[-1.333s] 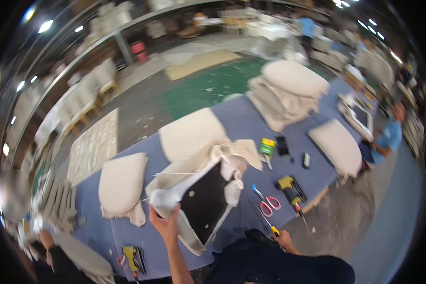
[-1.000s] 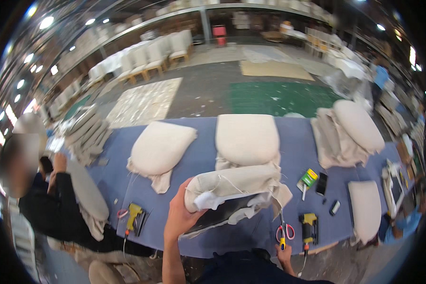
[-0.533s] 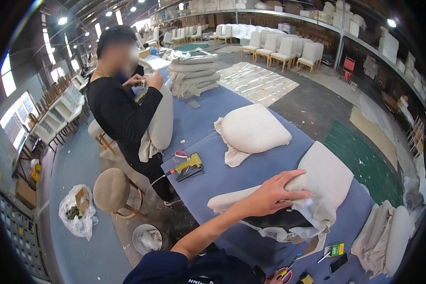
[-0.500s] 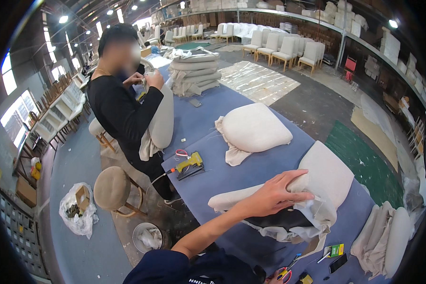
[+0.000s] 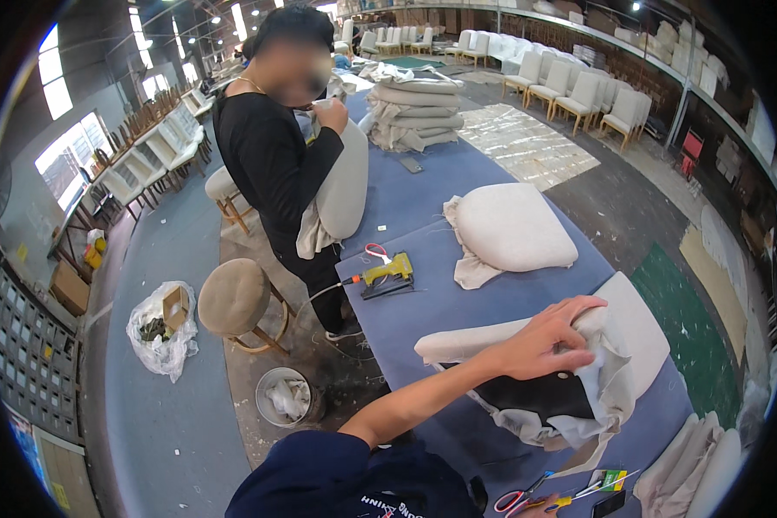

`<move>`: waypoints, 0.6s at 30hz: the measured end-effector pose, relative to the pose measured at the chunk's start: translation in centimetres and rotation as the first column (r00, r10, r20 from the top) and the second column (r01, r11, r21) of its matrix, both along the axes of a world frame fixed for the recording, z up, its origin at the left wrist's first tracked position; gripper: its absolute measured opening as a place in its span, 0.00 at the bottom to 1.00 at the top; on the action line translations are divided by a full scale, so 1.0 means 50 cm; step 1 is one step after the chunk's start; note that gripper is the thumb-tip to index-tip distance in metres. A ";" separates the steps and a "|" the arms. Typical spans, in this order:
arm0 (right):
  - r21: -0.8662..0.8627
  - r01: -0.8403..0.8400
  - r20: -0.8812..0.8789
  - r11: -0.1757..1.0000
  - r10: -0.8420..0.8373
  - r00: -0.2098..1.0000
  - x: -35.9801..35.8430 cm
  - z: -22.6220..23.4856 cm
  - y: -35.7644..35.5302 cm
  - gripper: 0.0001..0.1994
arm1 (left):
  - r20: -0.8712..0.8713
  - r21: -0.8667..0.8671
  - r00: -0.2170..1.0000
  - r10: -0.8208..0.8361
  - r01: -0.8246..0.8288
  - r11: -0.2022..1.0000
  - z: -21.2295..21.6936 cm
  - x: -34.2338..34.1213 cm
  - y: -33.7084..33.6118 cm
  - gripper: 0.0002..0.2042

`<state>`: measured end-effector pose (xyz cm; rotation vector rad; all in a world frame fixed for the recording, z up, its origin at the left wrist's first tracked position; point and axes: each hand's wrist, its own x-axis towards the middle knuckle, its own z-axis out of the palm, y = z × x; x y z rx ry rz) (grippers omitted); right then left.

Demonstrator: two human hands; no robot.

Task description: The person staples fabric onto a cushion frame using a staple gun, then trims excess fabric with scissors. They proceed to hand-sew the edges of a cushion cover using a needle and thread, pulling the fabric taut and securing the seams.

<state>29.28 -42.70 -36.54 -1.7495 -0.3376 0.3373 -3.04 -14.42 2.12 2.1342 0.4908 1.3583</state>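
My left hand grips the bunched pale fabric at the edge of an upturned chair cushion, fingers curled over the cloth. The cushion's black underside shows, with loose cloth hanging round it. Only part of my right hand appears at the lower edge, closed at a yellow-handled tool with a thin shaft. Beside it lie red-handled scissors. Another pale cushion sits under or behind the upturned one; which cannot be told.
A finished-looking cushion and a yellow staple gun lie on the blue table. Across the table's left side a person handles another cushion. A stool, a bucket and folded covers stand around.
The view has shifted, so the scene sits further right. My left hand still holds the cloth, its fingers more curled. My right hand has moved right with the yellow-handled tool, away from the scissors.
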 end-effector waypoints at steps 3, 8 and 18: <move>0.129 -0.052 -0.070 0.990 0.061 0.996 -0.030 0.094 0.025 0.12 | 0.126 -0.199 0.989 -0.080 0.104 0.974 -0.006 0.028 0.031 0.05; 0.195 -0.124 -0.026 0.973 0.132 0.991 -0.095 0.219 0.021 0.14 | 0.114 -0.417 0.987 -0.111 0.148 0.897 0.066 0.065 0.058 0.17; 0.108 -0.297 0.611 0.949 0.173 0.773 -0.172 0.479 0.066 0.16 | -0.168 -0.203 0.954 -0.248 0.213 0.956 0.048 0.101 0.010 0.25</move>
